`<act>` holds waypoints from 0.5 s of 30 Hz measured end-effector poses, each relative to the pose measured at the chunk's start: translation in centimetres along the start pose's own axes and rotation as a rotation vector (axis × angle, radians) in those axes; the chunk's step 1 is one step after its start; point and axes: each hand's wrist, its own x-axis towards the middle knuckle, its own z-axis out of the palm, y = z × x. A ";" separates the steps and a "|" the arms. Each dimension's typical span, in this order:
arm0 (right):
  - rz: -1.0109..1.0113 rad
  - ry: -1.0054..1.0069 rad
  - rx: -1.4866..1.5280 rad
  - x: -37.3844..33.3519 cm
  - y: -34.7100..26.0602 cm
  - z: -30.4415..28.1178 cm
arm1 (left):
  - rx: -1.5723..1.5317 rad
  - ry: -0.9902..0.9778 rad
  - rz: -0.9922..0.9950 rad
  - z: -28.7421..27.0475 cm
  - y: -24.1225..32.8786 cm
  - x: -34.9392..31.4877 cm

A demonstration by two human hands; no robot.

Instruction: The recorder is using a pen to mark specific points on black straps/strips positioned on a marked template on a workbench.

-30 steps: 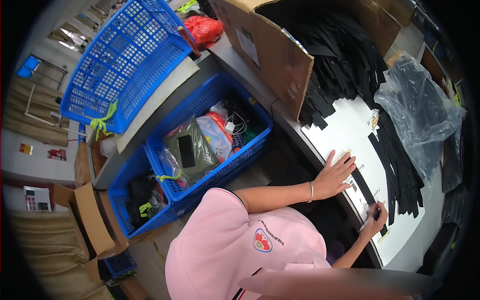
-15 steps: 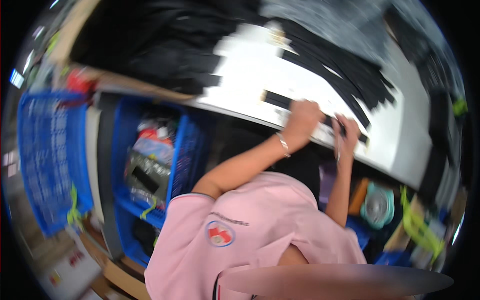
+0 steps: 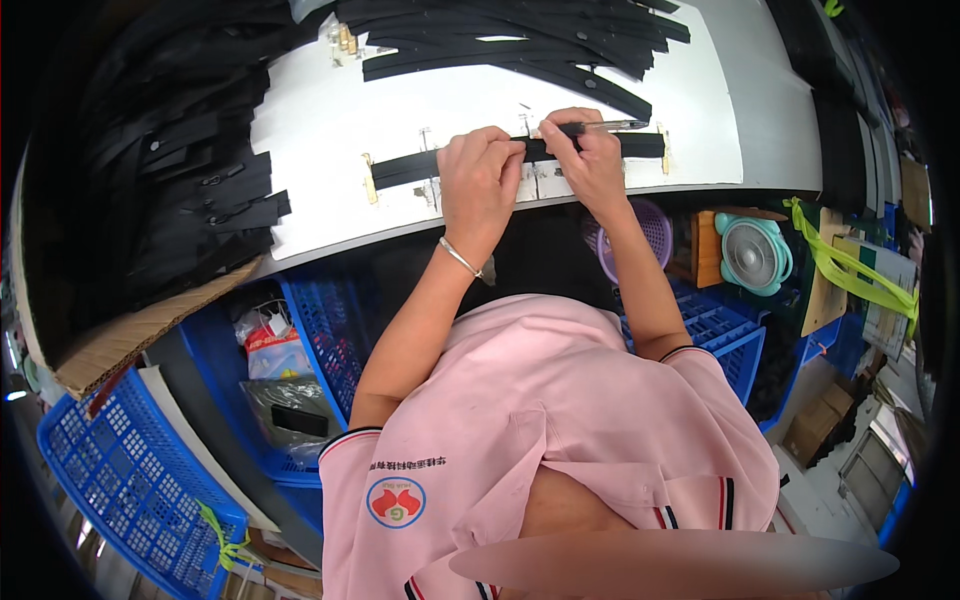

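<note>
Near the front edge of the white table [image 3: 330, 120], the left hand [image 3: 478, 180] presses fingers together on a black strap [image 3: 440, 162] — the right hand [image 3: 590, 160] pinches a pen [image 3: 595, 127] — bare surface lies behind

Light falls bright and even from above onto the white table [image 3: 620, 95] in front of me, which comes close to washing out, while the black strips [image 3: 520, 45] heaped on it lose most of their detail in dark masses. My left hand [image 3: 480, 180] and right hand [image 3: 590, 160] are sharp, casting only soft, short shadows onto the strip under them. My pink shirt [image 3: 560, 420] is evenly lit. The fisheye bends the table edge into a strong arc and squeezes the blue crates [image 3: 130, 480] at the lower left. The corners go fully black. A smooth blurred patch sits at the bottom edge.
</note>
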 end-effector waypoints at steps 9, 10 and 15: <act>-0.126 -0.117 -0.185 0.3 -0.2 -0.1 | 0.010 0.002 0.007 -0.3 0.1 0.1; -0.174 -0.111 -0.206 0.4 0.0 -0.1 | 0.009 -0.001 0.008 -0.2 0.0 0.1; -0.211 -0.047 -0.212 0.2 -0.2 0.0 | 0.015 0.002 0.018 -0.1 -0.2 0.1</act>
